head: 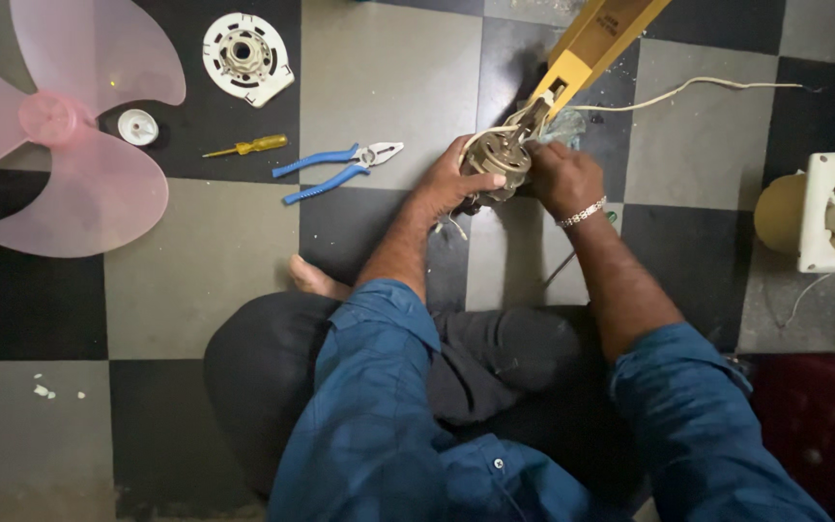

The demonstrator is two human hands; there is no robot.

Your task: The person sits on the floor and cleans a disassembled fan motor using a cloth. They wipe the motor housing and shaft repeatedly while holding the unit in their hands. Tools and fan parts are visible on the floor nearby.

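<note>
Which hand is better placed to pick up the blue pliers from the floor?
Probably the left hand: it grips the fan motor on the side facing the blue pliers, which lie to its left. The right hand sits farther away, beyond the motor.

Dull grey metal with coppery wire on the fan motor (497, 159), held between left hand (451, 184) and right hand (564, 179). Shiny silver metal on the bracelet (582, 213). Smooth yellow plastic on the fan neck (596, 39), top of the frame. See-through, glossy pink plastic on the fan blade (70, 116), upper left. Blue rubbery grips and bright metal on the pliers (335, 169). Soft blue cloth on the shirt sleeves (379, 387). Smooth, matt floor tiles (195, 271).
</note>
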